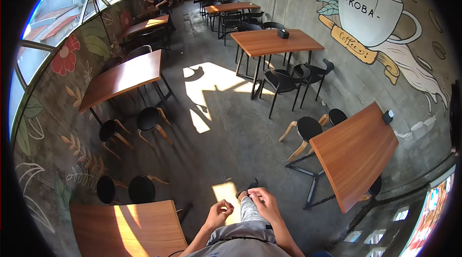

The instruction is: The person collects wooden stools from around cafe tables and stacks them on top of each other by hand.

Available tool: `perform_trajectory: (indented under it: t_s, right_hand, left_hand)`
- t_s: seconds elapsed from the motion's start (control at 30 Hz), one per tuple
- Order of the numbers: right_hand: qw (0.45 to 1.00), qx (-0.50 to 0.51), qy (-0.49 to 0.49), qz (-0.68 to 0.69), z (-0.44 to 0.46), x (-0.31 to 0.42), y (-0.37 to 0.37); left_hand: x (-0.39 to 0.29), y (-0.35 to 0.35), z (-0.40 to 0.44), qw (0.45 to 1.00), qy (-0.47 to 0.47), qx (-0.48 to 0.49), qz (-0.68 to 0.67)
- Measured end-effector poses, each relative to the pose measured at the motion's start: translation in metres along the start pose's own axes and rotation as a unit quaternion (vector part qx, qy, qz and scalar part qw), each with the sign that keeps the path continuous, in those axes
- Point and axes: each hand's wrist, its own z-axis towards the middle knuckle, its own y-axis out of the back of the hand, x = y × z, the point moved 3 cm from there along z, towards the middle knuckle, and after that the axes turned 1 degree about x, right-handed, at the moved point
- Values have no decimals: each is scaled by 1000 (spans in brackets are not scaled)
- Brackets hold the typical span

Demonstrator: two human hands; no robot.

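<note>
My left hand (219, 214) is held in front of my waist, its fingers curled in toward the thumb, and nothing shows in it. To its right, my right hand (264, 204) is also closed, thumb and fingers drawn together with nothing visible between them. The two hands are apart and touch no furniture. Beneath them are my grey patterned trousers (251, 212) and a dark sandal (248, 187) on the floor. Nearest to my left hand is a wooden table (159, 225) with sunlight across its top.
A tilted-looking wooden table (353, 156) stands at right with black stools (309, 129) beside it. Farther off are a table (274, 42) with black chairs (284, 81) and a left table (125, 78). Concrete floor (224, 146) runs between them toward a person (161, 2).
</note>
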Motion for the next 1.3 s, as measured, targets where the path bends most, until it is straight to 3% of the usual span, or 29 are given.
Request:
perform_trajectory:
  t_s: [0.17,0.3,0.43,0.57,0.67,0.83,1.03,1.3]
  right_hand:
    - [998,53,13,19,112,-8,5]
    - [995,63,75,22,209,11,31]
    - [992,31,120,1,309,38,84]
    - [989,-41,144,-9,350,44,136]
    - [983,-116,140,7,360,13,180]
    - [963,-267,41,10,344,-68,255]
    - [903,-423,-72,-18,327,-122,332]
    - [777,-576,-217,-133,369,-188,454]
  left_hand:
    - [-30,24,89,997,-33,-51,42]
    - [-109,18,199,989,-96,-79,86]
    - [-218,-10,322,974,-168,-75,135]
    - [-262,-45,398,969,-197,-53,138]
    - [-244,-76,451,978,-180,12,102]
    - [-223,-145,495,966,-152,164,126]
    - [-209,-224,558,921,-167,306,173]
    - [-159,-324,716,887,-21,376,268]
